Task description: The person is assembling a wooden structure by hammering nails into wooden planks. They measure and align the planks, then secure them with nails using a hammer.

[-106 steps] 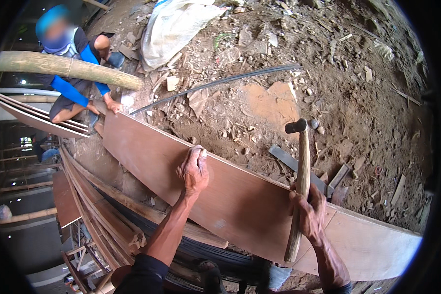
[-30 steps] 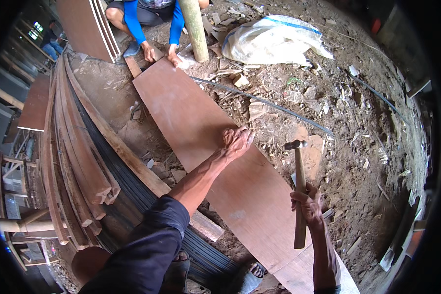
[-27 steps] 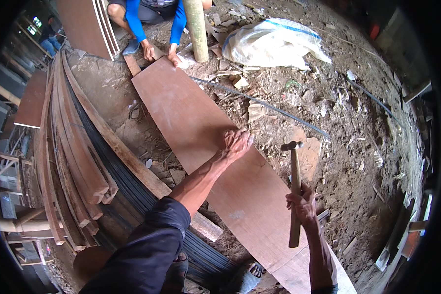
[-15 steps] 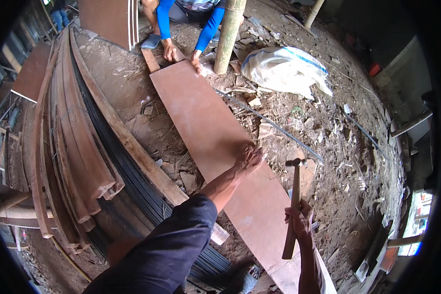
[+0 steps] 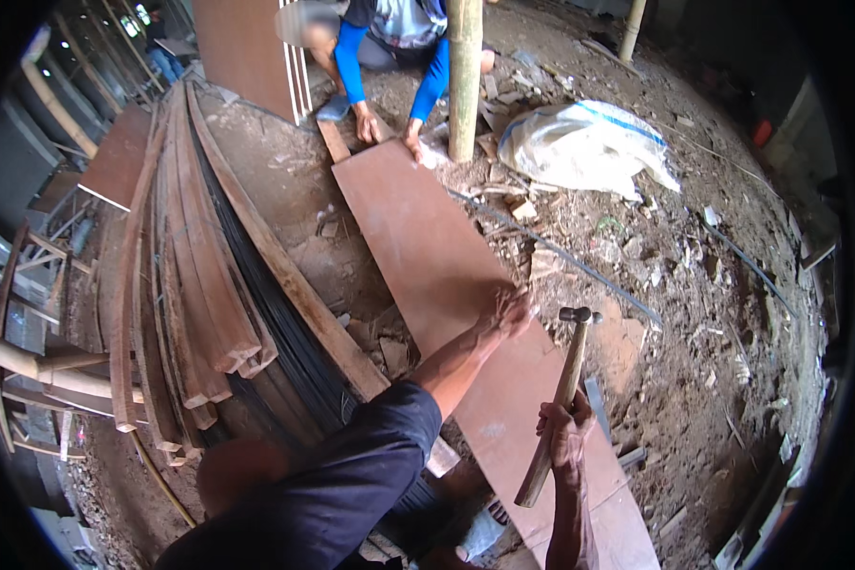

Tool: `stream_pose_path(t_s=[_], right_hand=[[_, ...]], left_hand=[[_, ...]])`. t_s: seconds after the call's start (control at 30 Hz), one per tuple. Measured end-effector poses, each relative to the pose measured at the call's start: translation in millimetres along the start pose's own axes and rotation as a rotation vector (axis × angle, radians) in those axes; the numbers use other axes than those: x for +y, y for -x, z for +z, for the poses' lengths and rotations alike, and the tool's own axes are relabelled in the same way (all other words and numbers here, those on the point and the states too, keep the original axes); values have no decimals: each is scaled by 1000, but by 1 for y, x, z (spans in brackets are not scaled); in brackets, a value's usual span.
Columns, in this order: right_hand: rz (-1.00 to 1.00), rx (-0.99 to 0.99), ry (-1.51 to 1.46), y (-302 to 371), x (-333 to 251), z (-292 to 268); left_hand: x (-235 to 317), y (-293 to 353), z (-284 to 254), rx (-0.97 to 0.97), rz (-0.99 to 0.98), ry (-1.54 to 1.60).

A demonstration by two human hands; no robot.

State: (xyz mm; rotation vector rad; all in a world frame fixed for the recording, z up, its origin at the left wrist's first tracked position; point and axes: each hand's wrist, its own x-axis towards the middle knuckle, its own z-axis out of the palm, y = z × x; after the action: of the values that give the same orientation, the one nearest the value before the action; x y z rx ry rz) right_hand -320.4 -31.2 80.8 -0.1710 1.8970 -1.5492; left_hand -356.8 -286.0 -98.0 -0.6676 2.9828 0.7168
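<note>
A long brown board [image 5: 404, 237] lies slantwise on the ground in front of me. My left hand [image 5: 511, 312] is at its right-hand edge, about midway along. The fingers are curled together there, and whatever they pinch is too small to make out. My right hand [image 5: 567, 432] grips a hammer [image 5: 570, 380] around its wooden handle, above the near part of the board. The metal head points up and away from me, beside the board's right edge. At the far end, a co-worker's two hands [image 5: 389, 133] touch the board and the wood under it.
Stacked timber beams [image 5: 195, 285] and dark thin rods [image 5: 290, 342] lie at the left. A bamboo post [image 5: 464, 85] stands by the board's far end. Right of it lies a white sack [image 5: 584, 147]. Wood scraps and a dark bar [image 5: 560, 256] lie on the dirt.
The whole scene has shifted right and slightly down in the picture. The hammer's handle leans more, its butt end further left. My left hand keeps its place on the board's edge.
</note>
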Motion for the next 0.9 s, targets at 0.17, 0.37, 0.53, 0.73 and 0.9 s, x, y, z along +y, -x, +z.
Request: stream_pose_path(t_s=[0.17,0.37,0.53,0.73,0.9], right_hand=[[-46,-3,-118,-54,-14,-13],[-75,-21,-141,-73,0,-48],[12,83,-26,-55,14,-99],[40,389,27,-17,36,-143],[16,395,7,-20,34,-132]], left_hand=[[5,3,-4,175,-32,22],[9,16,-18,172,20,-35],[26,25,-41,253,66,-58],[30,21,-46,290,47,22],[22,21,-42,258,69,30]])
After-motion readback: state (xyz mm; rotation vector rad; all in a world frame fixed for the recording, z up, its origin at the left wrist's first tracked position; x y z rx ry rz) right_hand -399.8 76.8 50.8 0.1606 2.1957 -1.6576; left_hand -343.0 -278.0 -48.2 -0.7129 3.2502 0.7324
